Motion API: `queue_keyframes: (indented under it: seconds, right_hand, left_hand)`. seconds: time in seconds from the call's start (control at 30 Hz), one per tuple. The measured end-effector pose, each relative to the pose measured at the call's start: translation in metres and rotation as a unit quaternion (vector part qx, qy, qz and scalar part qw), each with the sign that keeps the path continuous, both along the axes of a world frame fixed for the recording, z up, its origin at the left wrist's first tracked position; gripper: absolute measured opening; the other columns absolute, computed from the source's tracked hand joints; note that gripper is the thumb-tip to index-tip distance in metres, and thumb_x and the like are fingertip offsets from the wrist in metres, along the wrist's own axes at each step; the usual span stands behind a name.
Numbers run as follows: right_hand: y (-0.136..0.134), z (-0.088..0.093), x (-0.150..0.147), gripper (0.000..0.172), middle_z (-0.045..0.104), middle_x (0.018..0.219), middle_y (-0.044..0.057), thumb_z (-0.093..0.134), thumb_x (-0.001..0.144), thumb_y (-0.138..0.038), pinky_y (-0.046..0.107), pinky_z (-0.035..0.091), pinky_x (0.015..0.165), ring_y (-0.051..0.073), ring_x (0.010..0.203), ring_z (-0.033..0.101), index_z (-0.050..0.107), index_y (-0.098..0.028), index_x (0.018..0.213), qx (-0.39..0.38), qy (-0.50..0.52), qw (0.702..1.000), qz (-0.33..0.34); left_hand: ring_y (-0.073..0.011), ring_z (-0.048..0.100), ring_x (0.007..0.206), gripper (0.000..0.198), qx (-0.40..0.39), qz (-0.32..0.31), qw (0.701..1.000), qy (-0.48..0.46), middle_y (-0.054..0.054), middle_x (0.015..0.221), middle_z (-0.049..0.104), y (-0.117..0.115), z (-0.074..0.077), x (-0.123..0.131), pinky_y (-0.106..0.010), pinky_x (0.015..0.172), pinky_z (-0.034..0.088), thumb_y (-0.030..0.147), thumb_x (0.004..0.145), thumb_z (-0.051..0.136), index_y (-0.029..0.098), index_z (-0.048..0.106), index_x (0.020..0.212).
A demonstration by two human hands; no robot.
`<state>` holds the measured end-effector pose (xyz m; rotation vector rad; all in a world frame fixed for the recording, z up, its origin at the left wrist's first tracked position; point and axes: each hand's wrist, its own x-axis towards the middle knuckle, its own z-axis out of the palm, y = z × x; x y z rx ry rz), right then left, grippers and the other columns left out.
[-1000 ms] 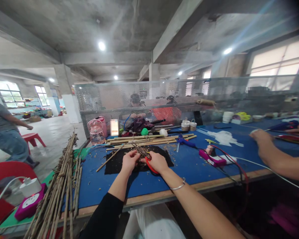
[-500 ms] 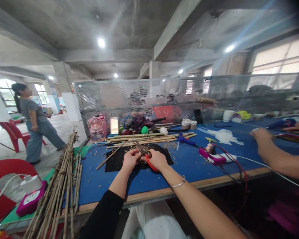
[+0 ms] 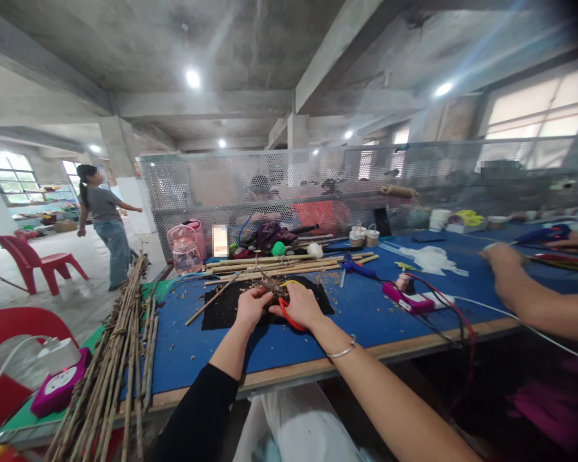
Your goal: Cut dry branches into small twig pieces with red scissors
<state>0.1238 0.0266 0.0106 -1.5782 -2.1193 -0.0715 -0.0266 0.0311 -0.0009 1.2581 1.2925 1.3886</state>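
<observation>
My right hand grips the red-handled pruning shears over a black cloth on the blue table. A yellow part of the handle shows above the fingers. Close beside it, my left hand has its thumb and fingers pinched together near the blades; what they hold is too small to make out. Small brown twigs and scraps lie round both hands. A thin stick rests on the cloth's left side.
Peeled sticks lie behind the cloth. A bundle of twigs leans at the left. Rightward are a blue glue gun, a magenta power strip with cables and another person's arm. A person walks far left.
The shears' handles have spread, with the yellow part now showing. Both hands stay nearly in place. The person at the far left has walked rightward.
</observation>
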Motion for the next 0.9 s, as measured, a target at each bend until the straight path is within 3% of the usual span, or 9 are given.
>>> queue_keyframes:
  seconds: [0.13, 0.4, 0.9]
  right_hand:
    - [-0.0020, 0.0022, -0.0005, 0.055, 0.056, 0.101, 0.010, 0.056, 0.065, -0.061, 0.033, 0.036, 0.079, 0.024, 0.099, 0.051, 0.050, -0.017, 0.095, -0.006, -0.004, 1.000, 0.001]
    - [-0.0031, 0.0038, -0.0017, 0.056, 0.063, 0.087, 0.008, 0.052, 0.065, -0.066, 0.028, 0.039, 0.068, 0.023, 0.084, 0.060, 0.051, -0.019, 0.094, -0.062, -0.013, 0.998, -0.030]
    - [-0.0039, 0.0047, -0.0017, 0.058, 0.065, 0.086, 0.010, 0.050, 0.064, -0.070, 0.028, 0.041, 0.065, 0.024, 0.081, 0.062, 0.057, -0.019, 0.090, -0.102, -0.010, 0.993, -0.051]
  left_hand:
    - [-0.0079, 0.049, 0.047, 0.037, -0.008, -0.007, 1.000, -0.016, -0.005, 0.064, 0.063, -0.0024, 0.0033, 0.0010, -0.017, 0.039, 0.035, 0.034, 0.056, 0.071, 0.008, 0.067, 0.083]
    - [-0.0050, 0.041, 0.041, 0.031, 0.010, -0.014, 0.999, 0.038, -0.003, 0.063, 0.063, -0.0017, 0.0008, -0.0027, -0.018, 0.040, 0.033, 0.031, 0.061, 0.067, 0.010, 0.070, 0.083]
    - [-0.0042, 0.042, 0.039, 0.036, -0.044, 0.009, 0.999, -0.012, -0.004, 0.062, 0.062, 0.0003, 0.0022, -0.0029, -0.018, 0.037, 0.032, 0.028, 0.057, 0.072, 0.009, 0.068, 0.087]
